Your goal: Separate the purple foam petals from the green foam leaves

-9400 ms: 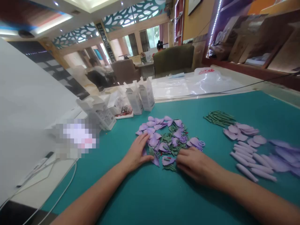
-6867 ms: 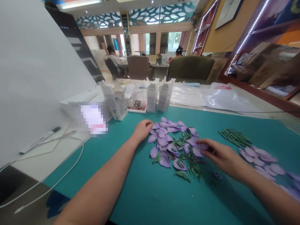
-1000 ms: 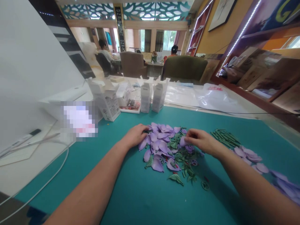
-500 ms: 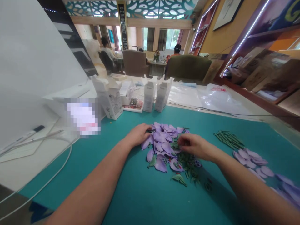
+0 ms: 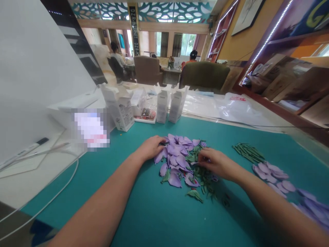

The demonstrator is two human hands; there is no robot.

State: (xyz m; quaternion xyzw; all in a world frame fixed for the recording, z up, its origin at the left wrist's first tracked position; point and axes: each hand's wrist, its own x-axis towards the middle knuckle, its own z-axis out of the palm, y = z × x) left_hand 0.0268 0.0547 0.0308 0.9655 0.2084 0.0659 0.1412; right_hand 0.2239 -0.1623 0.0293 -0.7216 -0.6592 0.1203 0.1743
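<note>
A heap of lilac petal pieces (image 5: 175, 150) mixed with green leaf pieces (image 5: 195, 153) lies in the middle of the green mat. At its left edge rests my left hand (image 5: 152, 147), fingers curled together by a small dark piece; what they grip, if anything, is unclear. My right hand (image 5: 216, 163) is over the heap's right side, thumb and fingertips pinched on a pale lilac petal (image 5: 194, 163). Below that hand lie small green leaves (image 5: 205, 178) and a purple spoked disc (image 5: 215, 178). A larger green leaf (image 5: 194, 195) sits at the near edge.
Sorted on the right are green stems (image 5: 248, 152), pale petals (image 5: 269, 171) and larger purple petals (image 5: 315, 206). White boxes (image 5: 120, 111) stand along the back beside a small tray (image 5: 145, 120). A white cable (image 5: 75, 175) crosses the left side.
My right hand has shifted slightly right and down, and a pale petal now shows at its fingertips. The left hand stays at the heap's edge. The view has turned slightly.
</note>
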